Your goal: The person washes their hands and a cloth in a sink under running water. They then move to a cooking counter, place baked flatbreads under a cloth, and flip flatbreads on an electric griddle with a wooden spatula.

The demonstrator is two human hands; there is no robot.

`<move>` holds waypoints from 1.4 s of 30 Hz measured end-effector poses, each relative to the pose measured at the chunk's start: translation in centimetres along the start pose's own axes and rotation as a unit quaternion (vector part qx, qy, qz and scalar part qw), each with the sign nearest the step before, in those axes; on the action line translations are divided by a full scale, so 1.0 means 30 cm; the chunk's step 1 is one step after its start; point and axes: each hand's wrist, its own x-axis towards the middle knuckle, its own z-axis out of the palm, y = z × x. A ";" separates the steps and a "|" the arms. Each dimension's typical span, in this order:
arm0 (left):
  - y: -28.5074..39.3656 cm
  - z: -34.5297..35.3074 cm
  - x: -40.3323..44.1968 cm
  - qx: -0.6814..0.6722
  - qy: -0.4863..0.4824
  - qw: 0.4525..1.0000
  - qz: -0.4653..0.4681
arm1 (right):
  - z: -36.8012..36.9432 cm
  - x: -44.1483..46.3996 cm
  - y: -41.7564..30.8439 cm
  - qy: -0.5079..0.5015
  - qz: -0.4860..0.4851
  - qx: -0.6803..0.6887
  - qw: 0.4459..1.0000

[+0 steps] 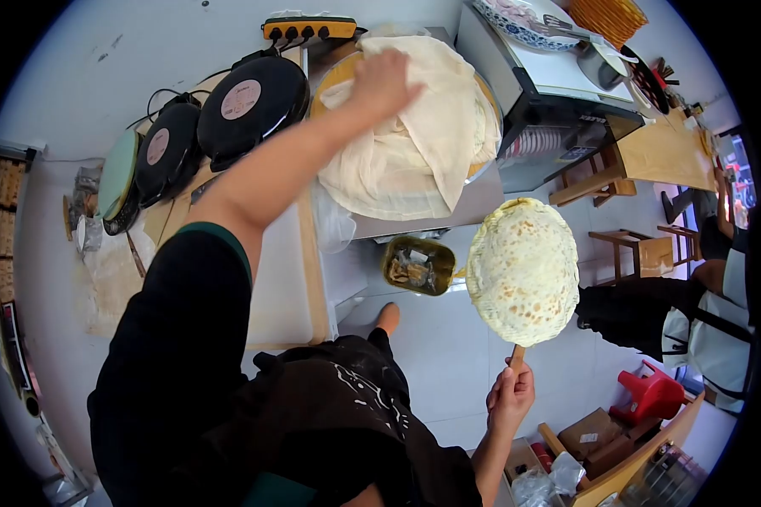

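My right hand (511,390) is closed around a flat wooden stick (517,357); its far part is hidden beneath a round, browned flatbread (524,270). The bread is held up over the floor, to the right of the counter. Stretched out to the far side, my left hand (385,82) touches a cream cloth (435,101). It is blurred, and I cannot make out whether its fingers grip the fabric. The cloth drapes over a wide round tray (323,84), with pale flatbread edges (486,131) showing at its right side.
Black round electric griddles (254,101) line the counter at left, beside a power strip (313,29). Below the counter edge stands a bin (418,264). A glass-doored cabinet (558,135) is right of the tray. Stools (643,253) and another person (651,313) are at right.
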 end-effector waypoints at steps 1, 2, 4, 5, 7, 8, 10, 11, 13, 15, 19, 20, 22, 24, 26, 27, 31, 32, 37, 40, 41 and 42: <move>0.076 -0.003 -0.081 -0.040 -0.014 0.999 0.016 | 0.002 -0.001 0.002 0.002 0.002 -0.003 1.000; 0.152 -0.012 -0.157 -0.080 -0.027 0.996 0.032 | -0.016 0.010 0.030 0.003 -0.015 -0.032 0.999; 0.281 0.001 -0.276 -0.152 -0.117 0.980 -0.062 | -0.051 0.023 0.086 0.004 -0.031 -0.065 0.997; 0.331 0.016 -0.327 -0.158 -0.140 0.973 -0.090 | -0.055 0.022 0.089 0.003 -0.030 -0.069 0.997; 0.389 0.043 -0.390 -0.167 -0.179 0.959 -0.144 | -0.015 0.012 0.024 -0.009 -0.008 -0.023 1.000; 0.377 0.077 -0.397 -0.160 -0.181 0.960 -0.142 | -0.002 0.012 0.008 -0.008 0.002 -0.018 1.000; 0.353 0.155 -0.396 -0.145 -0.173 0.965 -0.135 | -0.001 0.023 -0.008 -0.007 0.011 -0.004 1.000; 0.320 0.188 -0.385 -0.213 -0.172 0.951 -0.142 | -0.013 0.036 0.002 -0.009 0.001 -0.012 1.000; 0.206 0.182 -0.348 -0.342 -0.167 0.912 -0.153 | -0.039 0.065 0.056 -0.016 -0.015 -0.026 0.999; 0.118 0.061 -0.271 -0.492 -0.126 0.819 -0.267 | -0.053 0.083 0.082 -0.025 -0.050 -0.059 0.997; -0.238 -0.094 0.026 -0.765 -0.164 0.496 -0.376 | -0.062 0.129 0.107 -0.034 -0.080 -0.117 0.989; -0.306 -0.161 0.081 -0.689 -0.094 0.637 -0.333 | -0.060 0.142 0.108 -0.037 -0.083 -0.128 0.988; -0.391 -0.283 0.203 -0.637 -0.122 0.710 -0.275 | -0.036 0.183 0.104 -0.049 -0.086 -0.130 0.987; -0.326 -0.439 0.255 -0.537 -0.149 0.791 -0.253 | -0.009 0.234 0.108 -0.069 -0.087 -0.120 0.987; -0.358 -0.487 0.308 -0.375 -0.167 0.897 -0.165 | 0.081 0.286 0.046 -0.097 -0.063 -0.095 0.989; -0.370 -0.483 0.323 -0.431 -0.152 0.869 -0.192 | 0.137 0.309 0.014 -0.114 -0.045 -0.071 0.990; -0.394 -0.467 0.353 -0.592 -0.097 0.759 -0.253 | 0.380 0.442 -0.003 -0.161 -0.047 -0.080 0.982; -0.398 -0.459 0.350 -0.598 -0.097 0.755 -0.250 | 0.445 0.471 -0.004 -0.176 -0.051 -0.070 0.981; -0.498 -0.420 0.315 -0.605 -0.072 0.760 -0.227 | 0.790 0.598 -0.016 -0.228 -0.075 -0.069 0.968; -0.496 -0.423 0.314 -0.566 -0.066 0.788 -0.232 | 0.910 0.636 -0.086 -0.265 -0.049 -0.057 0.961; -0.473 -0.439 0.307 -0.540 -0.071 0.805 -0.235 | 0.929 0.670 -0.056 -0.257 -0.077 -0.103 0.958; -0.450 -0.452 0.301 -0.513 -0.072 0.822 -0.235 | 0.953 0.727 -0.001 -0.249 -0.108 -0.148 0.951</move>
